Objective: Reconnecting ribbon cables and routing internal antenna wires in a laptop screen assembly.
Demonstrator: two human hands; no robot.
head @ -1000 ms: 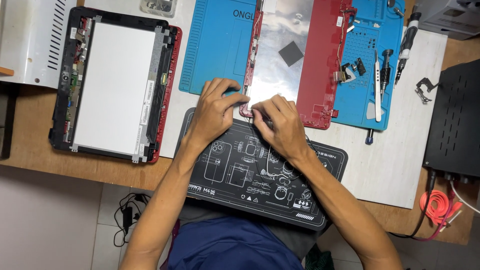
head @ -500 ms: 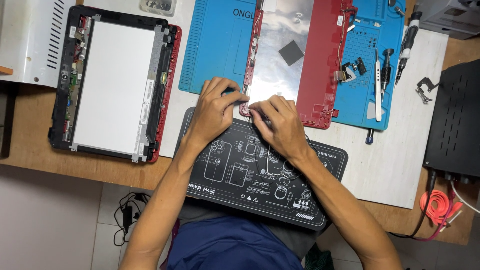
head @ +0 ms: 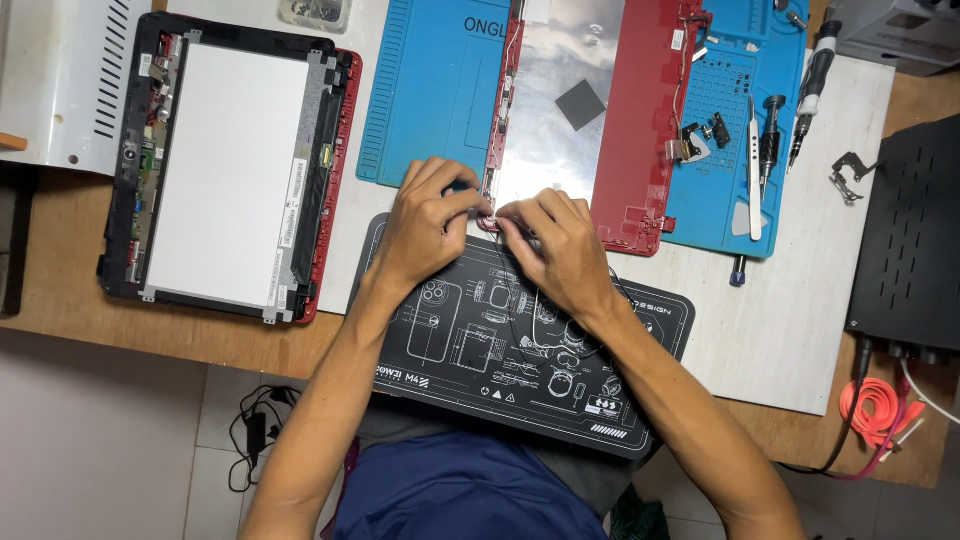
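Nearest, a black rectangular work mat printed with white line drawings (head: 500, 350) lies across the person's lap and the edge of the wooden worktop (head: 60, 290). Over its far edge both hands meet. The left hand (head: 425, 230) and right hand (head: 560, 250) each pinch, in a narrow grip, at the near left corner of the red plastic laptop lid shell with its silvery foil lining (head: 580, 110); what sits between the fingertips is too small to make out.

The shell looks light and thin, likely to flex, with brittle clips and thin wires along its edge, so it is best held by the rim and not the foil. It lies mostly on a blue silicone repair mat (head: 430, 90).

To the left, apart, a black-framed bare display panel in a red bezel (head: 225, 170) lies flat. On the blue mat's right side lie white tweezers (head: 753, 165) and a dark screwdriver (head: 810, 85). At the far edge a small clear tray (head: 315, 12) holds small dark parts, seemingly screws.
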